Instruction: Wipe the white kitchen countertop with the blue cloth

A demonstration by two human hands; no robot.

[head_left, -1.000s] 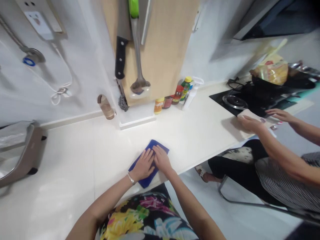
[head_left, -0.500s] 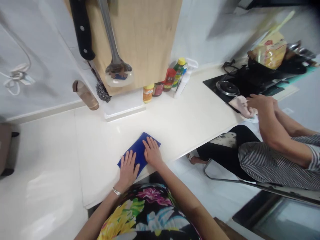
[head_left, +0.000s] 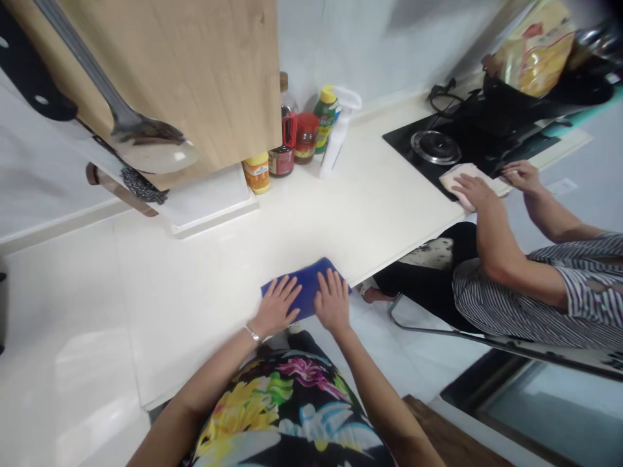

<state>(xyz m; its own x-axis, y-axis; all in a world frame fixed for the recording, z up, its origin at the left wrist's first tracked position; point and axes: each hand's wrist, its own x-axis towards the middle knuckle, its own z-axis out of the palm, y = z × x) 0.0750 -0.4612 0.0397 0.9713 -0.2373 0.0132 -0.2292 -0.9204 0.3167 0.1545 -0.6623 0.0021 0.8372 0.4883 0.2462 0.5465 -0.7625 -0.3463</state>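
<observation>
A folded blue cloth (head_left: 306,288) lies at the front edge of the white countertop (head_left: 204,285), its right corner reaching past the edge. My left hand (head_left: 276,305) rests flat on the cloth's left part, fingers spread. On its right part lies my right hand (head_left: 333,301), also flat with fingers stretched out. Both palms press from above; neither hand grips the cloth.
A spray bottle (head_left: 337,139), a yellow-capped green bottle (head_left: 325,120) and several sauce containers stand along the wall. A ladle (head_left: 141,130) hangs before a cutting board (head_left: 195,78). At right, another person's hand (head_left: 474,188) holds a pale cloth (head_left: 460,175) near the black stove (head_left: 403,139).
Both my hands and the blue cloth have slid right along the counter edge, and the cloth has turned. The view has shifted. The other person's hands have moved apart.
</observation>
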